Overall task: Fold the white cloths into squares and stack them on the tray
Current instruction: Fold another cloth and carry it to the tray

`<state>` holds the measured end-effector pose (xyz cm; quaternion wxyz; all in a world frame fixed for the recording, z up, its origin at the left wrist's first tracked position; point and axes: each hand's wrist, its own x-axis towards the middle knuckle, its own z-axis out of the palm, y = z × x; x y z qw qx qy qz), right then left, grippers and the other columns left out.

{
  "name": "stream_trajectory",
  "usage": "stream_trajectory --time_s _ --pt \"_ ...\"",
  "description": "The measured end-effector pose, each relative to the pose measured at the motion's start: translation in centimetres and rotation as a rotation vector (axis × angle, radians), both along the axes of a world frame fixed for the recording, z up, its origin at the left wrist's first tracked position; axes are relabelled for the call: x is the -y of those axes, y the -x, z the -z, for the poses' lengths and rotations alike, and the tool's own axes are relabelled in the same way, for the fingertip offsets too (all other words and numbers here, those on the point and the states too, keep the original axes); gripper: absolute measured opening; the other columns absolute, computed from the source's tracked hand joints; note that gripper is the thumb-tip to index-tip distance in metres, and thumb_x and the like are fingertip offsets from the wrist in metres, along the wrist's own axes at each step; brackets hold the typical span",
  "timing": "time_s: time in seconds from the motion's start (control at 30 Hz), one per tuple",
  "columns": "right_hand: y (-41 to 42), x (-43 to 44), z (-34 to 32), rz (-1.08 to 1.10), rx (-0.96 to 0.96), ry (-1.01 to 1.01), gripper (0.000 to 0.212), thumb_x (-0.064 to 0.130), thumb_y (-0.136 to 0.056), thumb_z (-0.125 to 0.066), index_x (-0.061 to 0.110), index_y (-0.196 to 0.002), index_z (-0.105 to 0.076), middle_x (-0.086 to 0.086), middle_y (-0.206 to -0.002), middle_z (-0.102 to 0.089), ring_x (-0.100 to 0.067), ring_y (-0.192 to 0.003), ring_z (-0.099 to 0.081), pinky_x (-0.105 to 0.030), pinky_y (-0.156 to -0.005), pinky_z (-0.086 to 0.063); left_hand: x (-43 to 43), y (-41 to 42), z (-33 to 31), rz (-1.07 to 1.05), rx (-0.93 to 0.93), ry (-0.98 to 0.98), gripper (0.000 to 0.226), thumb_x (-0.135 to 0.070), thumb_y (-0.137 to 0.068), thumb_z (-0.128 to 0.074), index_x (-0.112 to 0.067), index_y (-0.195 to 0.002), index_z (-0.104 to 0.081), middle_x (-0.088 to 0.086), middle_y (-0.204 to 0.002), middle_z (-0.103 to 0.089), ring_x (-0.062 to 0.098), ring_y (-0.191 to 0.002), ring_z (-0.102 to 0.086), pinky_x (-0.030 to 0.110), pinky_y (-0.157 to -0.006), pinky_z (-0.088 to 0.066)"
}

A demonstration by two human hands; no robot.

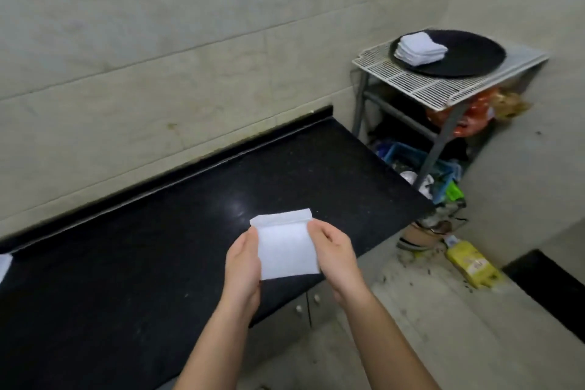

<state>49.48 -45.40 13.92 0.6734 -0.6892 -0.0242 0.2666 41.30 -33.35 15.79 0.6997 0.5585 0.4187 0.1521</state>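
White cloth [286, 247] pinched above the near edge of the counter [142, 247], left hand [242, 266] and right hand [335, 255] fingers clamped on opposite sides. Align the offset top flap flush, crease firmly, then carry to the tray [468, 51] beyond the counter's right end, square onto the stack [419, 49].

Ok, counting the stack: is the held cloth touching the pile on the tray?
Apart. Head view: left hand and right hand hold the cloth over the counter; the pile sits on the tray, well away.
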Motion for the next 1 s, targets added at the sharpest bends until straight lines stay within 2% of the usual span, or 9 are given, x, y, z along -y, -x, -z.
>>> stream_trajectory --time_s 0.1,0.2,0.3,0.4,0.53,0.57,0.7,0.87,1.0 --pt "-3.3 4.5 0.3 0.157 -0.022 -0.020 0.020 0.025 -0.099 -0.057 0.020 -0.097 -0.076 0.008 -0.096 -0.076 -0.005 -0.089 -0.068 -0.025 -0.075 -0.052 3.5 -4.9 0.4 0.123 -0.016 -0.068 0.031 -0.029 -0.105 -0.045 -0.010 -0.096 -0.068 0.007 -0.094 -0.074 0.020 -0.085 -0.067 0.037 -0.076 -0.051" --pt "-6.4 8.1 0.3 0.282 -0.023 -0.031 0.018 0.021 -0.100 -0.057 0.017 -0.099 -0.075 0.008 -0.094 -0.075 -0.002 -0.083 -0.067 -0.022 -0.072 -0.052 6.5 -9.4 0.7 0.206 -0.014 -0.149 0.030 -0.032 -0.102 -0.046 -0.021 -0.085 -0.067 0.005 -0.092 -0.072 0.021 -0.087 -0.065 0.040 -0.075 -0.052" --pt "-10.4 10.7 0.1 0.354 0.017 0.001 0.019 0.022 -0.100 -0.059 0.014 -0.103 -0.075 0.003 -0.100 -0.076 -0.007 -0.088 -0.067 -0.029 -0.079 -0.052 8.9 -14.1 0.9 0.281 -0.009 -0.193 0.030 -0.035 -0.100 -0.045 -0.028 -0.081 -0.068 0.007 -0.095 -0.073 0.021 -0.088 -0.066 0.043 -0.076 -0.055" --pt "-15.5 12.7 -0.2 0.408 0.072 0.026 0.019 0.022 -0.100 -0.059 0.014 -0.104 -0.075 0.002 -0.100 -0.077 -0.008 -0.088 -0.067 -0.029 -0.082 -0.053 10.5 -19.7 0.7 0.350 0.028 -0.219 0.030 -0.032 -0.101 -0.044 -0.022 -0.084 -0.067 0.004 -0.090 -0.071 0.018 -0.083 -0.064 0.038 -0.071 -0.051" --pt "-23.6 13.6 -2.0 0.397 0.152 0.074 0.017 0.024 -0.102 -0.057 0.021 -0.098 -0.073 0.018 -0.090 -0.072 0.008 -0.079 -0.063 -0.007 -0.070 -0.049 10.7 -28.2 -0.5 0.400 0.098 -0.243 0.030 -0.029 -0.103 -0.042 -0.015 -0.090 -0.065 0.000 -0.087 -0.067 0.012 -0.078 -0.061 0.030 -0.065 -0.049" --pt "-25.5 13.6 -2.6 0.386 0.171 0.085 0.017 0.025 -0.102 -0.057 0.024 -0.096 -0.073 0.020 -0.089 -0.072 0.009 -0.079 -0.064 -0.006 -0.068 -0.048 10.5 -30.2 -1.1 0.402 0.117 -0.251 0.030 -0.029 -0.103 -0.042 -0.014 -0.091 -0.065 0.000 -0.087 -0.067 0.010 -0.077 -0.062 0.028 -0.064 -0.049" --pt "-32.8 13.2 -5.8 0.336 0.231 0.109 0.023 0.033 -0.103 -0.054 0.022 -0.106 -0.074 0.012 -0.101 -0.074 -0.002 -0.091 -0.067 -0.017 -0.071 -0.052 9.8 -37.7 -4.0 0.379 0.203 -0.325 0.032 -0.030 -0.104 -0.044 -0.012 -0.088 -0.064 -0.004 -0.082 -0.065 0.007 -0.074 -0.059 0.027 -0.063 -0.047" --pt "-40.4 14.1 -8.7 0.337 0.317 0.115 0.028 0.035 -0.102 -0.054 0.018 -0.111 -0.074 0.010 -0.105 -0.074 -0.008 -0.100 -0.068 -0.025 -0.083 -0.055 10.6 -45.4 -6.7 0.366 0.265 -0.414 0.032 -0.030 -0.105 -0.041 -0.013 -0.093 -0.064 0.000 -0.090 -0.068 0.011 -0.081 -0.059 0.030 -0.069 -0.048" --pt "-46.2 15.7 -9.5 0.338 0.362 0.125 0.029 0.032 -0.103 -0.051 0.014 -0.101 -0.074 0.010 -0.092 -0.070 0.000 -0.081 -0.058 -0.011 -0.066 -0.047 12.5 -50.9 -7.4 0.331 0.260 -0.452 0.033 -0.034 -0.105 -0.041 -0.013 -0.094 -0.064 0.003 -0.093 -0.068 0.012 -0.082 -0.058 0.035 -0.075 -0.048"
